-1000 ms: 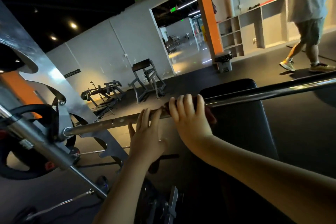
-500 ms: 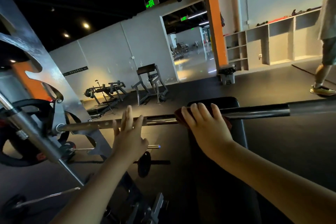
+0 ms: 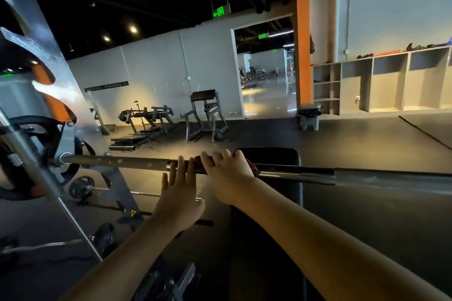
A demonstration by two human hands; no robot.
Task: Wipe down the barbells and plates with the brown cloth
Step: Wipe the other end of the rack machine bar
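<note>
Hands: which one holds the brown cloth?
The right hand, curled over the brown cloth on the barbell; the left hand has straight fingers, holding nothing.

**Cloth bunched on the racked bar**

The barbell [image 3: 127,161] lies nearly level across the view. Its left end sits in the bracket of the rack [image 3: 65,140] and its right part runs out at the right edge. The left stretch is dull grey with pale flecks, the middle dark and glossy, the right a thicker matt grey. The brown cloth [image 3: 198,166], dark reddish-brown, is bunched round the bar's middle under the right hand [image 3: 227,173], with a corner showing past that hand. A large black plate [image 3: 31,120] stands upright by the rack's left side, partly hidden. A small dark plate [image 3: 82,187] sits on a thin bar on the floor below.
</note>
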